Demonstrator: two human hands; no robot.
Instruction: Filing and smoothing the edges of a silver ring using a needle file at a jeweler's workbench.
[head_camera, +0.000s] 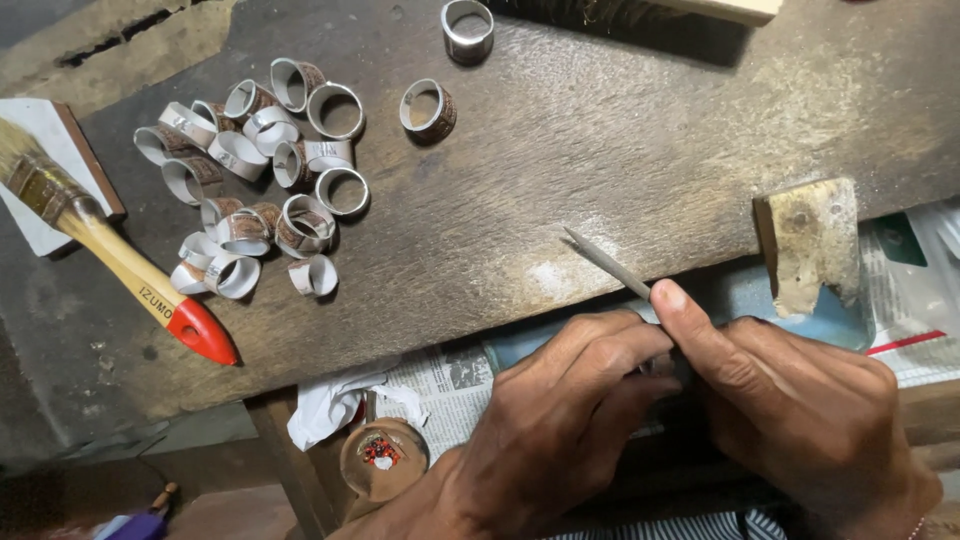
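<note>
My right hand (790, 400) grips a thin grey metal file (605, 262), its thumb pressed along the shaft and the pointed tip lying over the dark wooden workbench (560, 150). My left hand (560, 410) is closed beside it, fingertips meeting the right thumb around a small piece that I cannot make out. Both hands sit at the bench's front edge. A heap of several silver ring bands (255, 170) lies at the far left of the bench. One separate ring (429, 109) lies to its right and another ring (468, 29) near the far edge.
A paintbrush with a wooden handle and red tip (120, 265) lies at the left. A worn wooden bench peg (808, 245) juts out at the right. Newspaper (445, 380), crumpled white paper (325, 405) and a small round dish (383, 458) lie below the bench.
</note>
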